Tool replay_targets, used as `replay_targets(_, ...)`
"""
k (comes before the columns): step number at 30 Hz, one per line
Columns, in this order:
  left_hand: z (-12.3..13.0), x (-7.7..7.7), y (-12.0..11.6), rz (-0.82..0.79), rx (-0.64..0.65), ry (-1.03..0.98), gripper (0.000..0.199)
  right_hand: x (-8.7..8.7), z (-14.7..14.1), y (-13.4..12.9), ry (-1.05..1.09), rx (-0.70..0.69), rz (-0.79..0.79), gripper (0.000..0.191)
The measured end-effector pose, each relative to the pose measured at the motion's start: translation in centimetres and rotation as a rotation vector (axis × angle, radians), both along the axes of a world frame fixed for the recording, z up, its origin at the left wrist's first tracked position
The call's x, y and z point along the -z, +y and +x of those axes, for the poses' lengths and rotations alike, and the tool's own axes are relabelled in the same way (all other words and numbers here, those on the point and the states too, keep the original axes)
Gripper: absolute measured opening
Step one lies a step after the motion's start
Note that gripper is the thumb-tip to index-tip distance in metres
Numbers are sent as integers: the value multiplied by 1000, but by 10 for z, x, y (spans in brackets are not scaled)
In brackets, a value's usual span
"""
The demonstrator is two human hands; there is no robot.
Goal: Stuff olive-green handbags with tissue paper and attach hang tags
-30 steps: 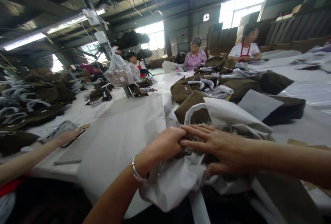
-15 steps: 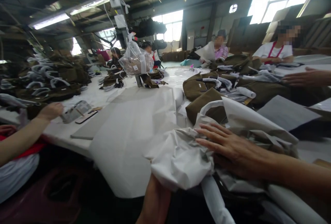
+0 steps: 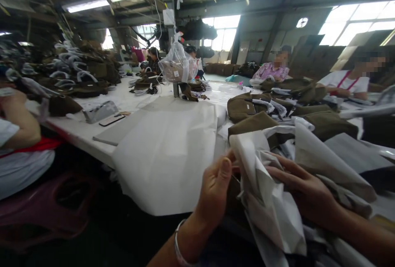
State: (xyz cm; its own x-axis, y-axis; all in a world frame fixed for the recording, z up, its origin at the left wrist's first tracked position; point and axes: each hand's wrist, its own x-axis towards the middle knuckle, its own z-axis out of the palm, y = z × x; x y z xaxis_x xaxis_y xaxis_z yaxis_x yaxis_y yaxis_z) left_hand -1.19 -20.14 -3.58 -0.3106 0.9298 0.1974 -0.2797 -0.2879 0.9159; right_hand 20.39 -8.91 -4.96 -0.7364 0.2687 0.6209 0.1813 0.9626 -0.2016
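Note:
A crumpled sheet of white paper [image 3: 268,193] bunches up between my two hands, its folds hanging toward me. My left hand [image 3: 214,186], with a bracelet at the wrist, closes on the paper's left edge; the thumb points up and the fingertips disappear behind it. From the other side my right hand [image 3: 304,182] presses and grips the paper, its fingertips partly covered by the folds. Just beyond lies an olive-brown handbag [image 3: 251,124]. Its handle, wrapped in white, shows partly behind the paper.
Flat white sheets [image 3: 166,147] cover the table corner and droop over its edge. A phone [image 3: 112,119] lies to the left. More olive bags [image 3: 240,108] pile up on the right. A bagged item [image 3: 177,67] hangs on a post. Co-workers sit around; a pink stool [image 3: 40,217] stands lower left.
My left hand has come up from under the paper to its left edge. The paper has turned from a rounded bunch to a more upright fold. The whole view has swung left.

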Motion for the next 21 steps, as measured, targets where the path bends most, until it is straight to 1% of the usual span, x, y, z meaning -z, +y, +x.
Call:
replay_targets(1,-6,6,-1,-10,-110,109,45,-1,3,-1,9,7,-7,65)
replay_targets(2,-10,11,-1,-19,-193,247,35,-1,6,-3,17,16,-12,62)
replay_targets(3,-13,16,-2,-28,-241,393,29,-1,8,-4,21,20,-14,59)
replay_targets(4,-13,20,-3,-38,-251,530,32,-1,10,-5,24,22,-14,57)
replay_targets(5,-11,23,-3,-46,-220,644,43,0,11,-5,21,19,-15,54)
replay_targets(7,-7,30,0,-66,-125,765,64,1,13,-5,4,4,-14,51)
replay_targets(8,-4,33,3,-86,-99,783,69,2,13,-5,-10,-5,-17,50)
replay_targets(9,-3,37,7,-111,-94,790,68,2,14,-6,-33,-15,-25,50)
replay_targets(10,-2,41,11,-137,-97,793,63,3,14,-6,-57,-27,-34,50)
replay_targets(13,-3,54,23,-192,-113,819,40,3,16,-8,-136,-73,-22,53)
replay_targets(15,-5,60,28,-199,-126,812,22,2,17,-9,-174,-95,57,52)
replay_targets(17,-9,62,30,-190,-147,751,9,1,16,-11,-229,-104,130,51)
replay_targets(18,-11,61,30,-180,-152,707,7,1,16,-12,-273,-109,141,51)
replay_targets(19,-12,59,30,-166,-152,660,11,1,14,-13,-334,-112,130,52)
replay_targets(21,-12,54,29,-133,-162,569,27,4,10,-15,-451,-93,62,55)
